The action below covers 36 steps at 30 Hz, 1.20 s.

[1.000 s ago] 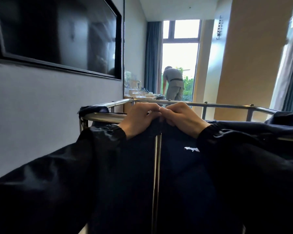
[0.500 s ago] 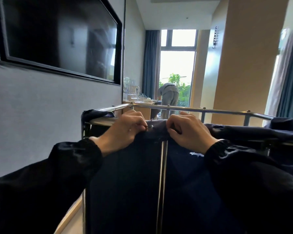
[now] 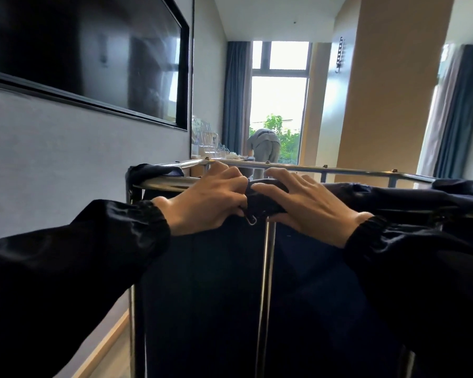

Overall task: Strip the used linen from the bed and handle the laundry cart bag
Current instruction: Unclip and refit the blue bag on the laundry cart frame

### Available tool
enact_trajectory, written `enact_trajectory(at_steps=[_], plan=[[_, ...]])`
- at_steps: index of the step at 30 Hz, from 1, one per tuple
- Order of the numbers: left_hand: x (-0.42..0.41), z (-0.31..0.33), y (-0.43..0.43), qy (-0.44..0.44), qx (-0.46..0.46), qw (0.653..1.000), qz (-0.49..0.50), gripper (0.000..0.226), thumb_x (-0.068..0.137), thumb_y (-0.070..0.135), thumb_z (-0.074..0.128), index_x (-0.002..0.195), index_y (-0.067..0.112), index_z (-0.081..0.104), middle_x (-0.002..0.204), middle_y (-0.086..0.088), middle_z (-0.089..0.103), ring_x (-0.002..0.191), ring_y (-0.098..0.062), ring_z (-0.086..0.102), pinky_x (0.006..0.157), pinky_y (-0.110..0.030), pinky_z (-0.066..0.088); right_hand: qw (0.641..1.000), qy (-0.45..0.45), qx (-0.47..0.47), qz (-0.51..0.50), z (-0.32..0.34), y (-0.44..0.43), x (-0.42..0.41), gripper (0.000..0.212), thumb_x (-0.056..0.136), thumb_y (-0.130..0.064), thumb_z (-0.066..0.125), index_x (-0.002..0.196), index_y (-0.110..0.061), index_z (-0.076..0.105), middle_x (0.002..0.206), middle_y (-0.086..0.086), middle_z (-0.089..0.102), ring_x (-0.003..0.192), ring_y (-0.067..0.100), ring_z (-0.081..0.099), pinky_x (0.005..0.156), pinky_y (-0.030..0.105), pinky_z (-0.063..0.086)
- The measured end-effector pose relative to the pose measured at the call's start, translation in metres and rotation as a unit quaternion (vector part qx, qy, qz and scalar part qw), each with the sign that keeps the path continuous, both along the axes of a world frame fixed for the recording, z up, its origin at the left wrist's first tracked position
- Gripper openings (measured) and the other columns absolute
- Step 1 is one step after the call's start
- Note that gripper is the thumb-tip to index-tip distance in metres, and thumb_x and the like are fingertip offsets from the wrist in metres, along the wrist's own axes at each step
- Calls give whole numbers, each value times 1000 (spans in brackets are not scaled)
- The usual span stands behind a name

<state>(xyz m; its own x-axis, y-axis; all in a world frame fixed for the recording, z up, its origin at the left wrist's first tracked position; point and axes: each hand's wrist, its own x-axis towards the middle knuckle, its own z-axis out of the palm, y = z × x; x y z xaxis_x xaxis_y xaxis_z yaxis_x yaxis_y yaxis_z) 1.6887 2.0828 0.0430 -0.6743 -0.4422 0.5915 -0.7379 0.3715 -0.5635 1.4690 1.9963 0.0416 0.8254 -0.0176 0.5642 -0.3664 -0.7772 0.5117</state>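
The laundry bag (image 3: pixel 202 296) hangs from the near cart rail (image 3: pixel 164 182), its hem rolled over the bar. The left hand (image 3: pixel 205 203) has its grip pinching the hem beside a metal clip (image 3: pixel 251 220). The right hand (image 3: pixel 309 205) clasps the roll between spread fingers and thumb. Keeping the hem taut should help the clip work free cleanly. Far off, a person (image 3: pixel 265 144) bends by the window (image 3: pixel 277 99).

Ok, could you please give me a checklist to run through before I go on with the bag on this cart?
1. Left hand grip on the bag edge: ok, fingers curled round the fold at the top rail.
2. Right hand grip: ok, fold pinched between fingers and thumb.
3. Metal clip under the fold: cannot tell whether it is fastened.
4. Bag's left corner: ok, draped over the rail's corner.
5. Bag's contents: cannot tell, the inside is hidden.
6. Person by the window: ok, far off across the room.
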Motion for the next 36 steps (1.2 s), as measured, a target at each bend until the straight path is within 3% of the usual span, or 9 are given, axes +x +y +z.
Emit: enact_trajectory(at_steps=[4, 9, 11, 15, 18, 21, 24, 27, 36], plan=[[-5, 6, 1, -32, 9, 999, -7, 13, 85, 24, 59, 79, 20, 70, 87, 1, 57, 87, -18, 44, 79, -35, 33, 997, 53, -16, 44, 12, -2, 6, 49, 94, -40, 47, 135, -15, 41, 134, 14, 50, 112, 32, 58, 86, 48, 54], [-3, 6, -1, -7, 57, 998, -18, 19, 90, 29, 55, 85, 22, 72, 86, 11, 47, 86, -10, 35, 79, -28, 29, 992, 112, 3, 58, 32, -10, -8, 59, 93, -38, 57, 143, -13, 38, 142, 10, 43, 122, 28, 52, 100, 40, 47], [-3, 7, -2, 8, 65, 997, -28, 18, 90, 27, 57, 88, 19, 72, 85, 14, 34, 84, -7, 30, 78, -23, 26, 993, 103, -8, 49, 32, -12, -13, 57, 95, -42, 49, 142, -12, 37, 135, 10, 50, 115, 27, 56, 95, 40, 51], [-6, 5, -2, 83, 70, 993, -50, 17, 85, 22, 63, 92, 13, 76, 77, 10, 40, 78, -3, 30, 74, -11, 25, 994, 86, -50, 43, 26, -12, -15, 56, 98, -45, 32, 138, -7, 38, 122, 13, 58, 99, 27, 63, 80, 41, 56], [-9, 5, 0, 92, 74, 992, -54, 18, 85, 22, 64, 96, 16, 76, 73, 11, 41, 74, -4, 32, 72, -19, 34, 994, 68, -76, 40, 25, -10, -12, 52, 98, -44, 31, 131, -6, 45, 108, 12, 62, 78, 27, 66, 63, 42, 57], [-11, 3, 1, 47, 77, 995, -38, 17, 87, 24, 61, 93, 20, 76, 75, 8, 43, 78, -6, 31, 76, -21, 32, 996, 56, -58, 47, 25, -9, -10, 50, 97, -44, 32, 123, -6, 52, 99, 11, 63, 66, 27, 65, 56, 42, 56], [-11, 0, -2, 17, 55, 998, -21, 23, 90, 28, 53, 88, 20, 75, 77, 3, 47, 81, -11, 36, 80, -22, 29, 997, 48, -17, 60, 27, -8, -8, 48, 95, -45, 36, 121, -9, 53, 102, 9, 63, 74, 26, 65, 61, 41, 56], [-17, -5, -7, 45, 29, 998, -25, 28, 89, 25, 48, 81, 15, 73, 77, 0, 50, 81, -13, 36, 79, -18, 22, 997, 36, 26, 58, 26, -9, -8, 48, 94, -49, 34, 122, -14, 52, 106, 5, 62, 82, 23, 63, 70, 40, 55], [-32, -16, -12, 74, -24, 997, 19, 8, 73, 7, 65, 66, 8, 69, 71, -3, 53, 71, -23, 48, 71, -23, 28, 993, 5, 102, 55, 23, -7, -5, 33, 95, -37, 51, 120, -15, 55, 104, 5, 61, 88, 21, 59, 77, 41, 51]])
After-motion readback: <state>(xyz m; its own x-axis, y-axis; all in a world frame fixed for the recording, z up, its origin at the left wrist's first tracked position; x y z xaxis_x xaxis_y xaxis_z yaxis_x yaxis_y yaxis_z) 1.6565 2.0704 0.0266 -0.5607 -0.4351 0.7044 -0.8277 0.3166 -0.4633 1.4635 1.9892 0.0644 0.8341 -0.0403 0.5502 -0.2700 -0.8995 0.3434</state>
